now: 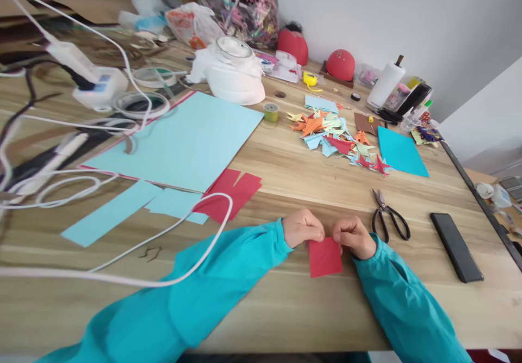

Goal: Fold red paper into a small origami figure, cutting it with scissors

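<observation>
At the counter (265, 308): one red paper square (325, 260), far edge pinched by left hand (302, 228) and right hand (354, 236), both nearly closed; black-handled scissors (383, 207) nearby.

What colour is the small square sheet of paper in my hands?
The small square paper sheet is red, seen best in the head view.

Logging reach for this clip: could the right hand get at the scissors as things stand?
Probably yes: the scissors lie close by the right hand, with nothing covering them or lying between. It appears to be pinching the red paper square, so it would likely have to let go first.
</observation>
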A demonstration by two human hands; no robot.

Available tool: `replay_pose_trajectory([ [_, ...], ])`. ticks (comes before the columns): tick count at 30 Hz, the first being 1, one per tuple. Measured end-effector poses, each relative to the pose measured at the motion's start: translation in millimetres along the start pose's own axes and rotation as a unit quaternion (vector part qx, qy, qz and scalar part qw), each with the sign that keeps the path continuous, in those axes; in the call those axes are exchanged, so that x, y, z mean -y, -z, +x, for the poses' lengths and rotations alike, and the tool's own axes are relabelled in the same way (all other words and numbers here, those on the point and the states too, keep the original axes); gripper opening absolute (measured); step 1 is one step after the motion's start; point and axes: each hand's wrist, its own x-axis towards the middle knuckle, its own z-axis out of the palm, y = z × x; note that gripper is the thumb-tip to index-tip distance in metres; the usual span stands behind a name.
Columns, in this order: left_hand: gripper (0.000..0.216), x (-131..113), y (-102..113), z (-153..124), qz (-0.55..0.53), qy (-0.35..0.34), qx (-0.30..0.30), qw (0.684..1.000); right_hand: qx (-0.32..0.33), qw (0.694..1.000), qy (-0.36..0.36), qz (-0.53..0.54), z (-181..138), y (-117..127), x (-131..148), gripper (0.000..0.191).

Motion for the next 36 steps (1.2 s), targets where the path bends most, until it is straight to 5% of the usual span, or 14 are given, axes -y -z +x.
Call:
replay_pose_trajectory([
  [7,0.012,-1,5,-2,-0.071,0.023,0.019,0.997,-0.028,0.997,0.019,0.075,1,7,-14,0.024],
  [12,0.017,-3,13,-2,-0.08,-0.022,0.048,0.995,-0.065,0.989,0.043,0.127,2,5,-6,0.025],
  [16,0.02,-2,13,0,-0.09,-0.044,0.014,0.995,-0.079,0.983,0.064,0.152,4,5,0,0.028],
  [20,0.023,1,4,2,-0.065,-0.018,-0.029,0.997,-0.056,0.994,0.036,0.093,3,8,-10,0.026],
  [30,0.018,4,0,3,0.036,-0.018,0.006,0.999,-0.04,0.996,0.026,-0.072,0,-3,-6,0.022],
  [36,0.016,1,-1,2,0.019,-0.015,-0.01,1.0,-0.033,0.998,0.02,-0.044,0,-3,-5,0.021],
])
